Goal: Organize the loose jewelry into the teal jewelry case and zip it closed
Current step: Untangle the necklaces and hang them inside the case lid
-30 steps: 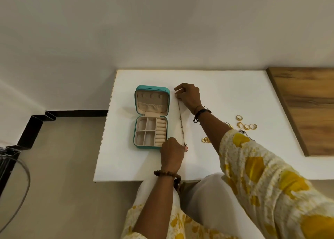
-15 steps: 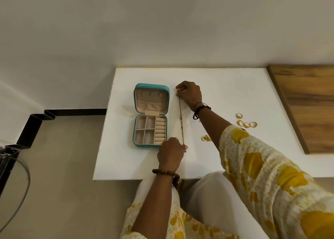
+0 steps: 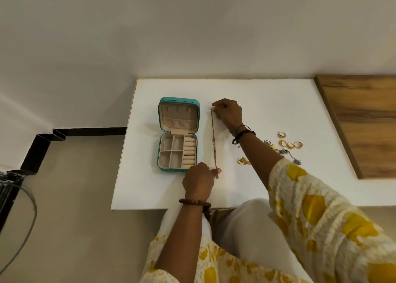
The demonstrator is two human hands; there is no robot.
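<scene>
Little has shifted since the earlier frame: both hands keep the necklace [image 3: 213, 141] stretched straight | right hand [image 3: 228, 113] pinches its far end, left hand [image 3: 199, 181] pinches the pendant end, probably to untangle it before storing | necklace lies just right of the teal jewelry case [image 3: 179, 133], open, compartments empty | rings [image 3: 289, 142] wait on the white table [image 3: 278, 102].

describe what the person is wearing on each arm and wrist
The left hand has a bare forearm and a bracelet of round brown wooden beads at the wrist. The right hand has thin black cord bands round the wrist, and further up the arm a loose cream sleeve with large yellow blotches. The same printed fabric shows near the left elbow.
</scene>
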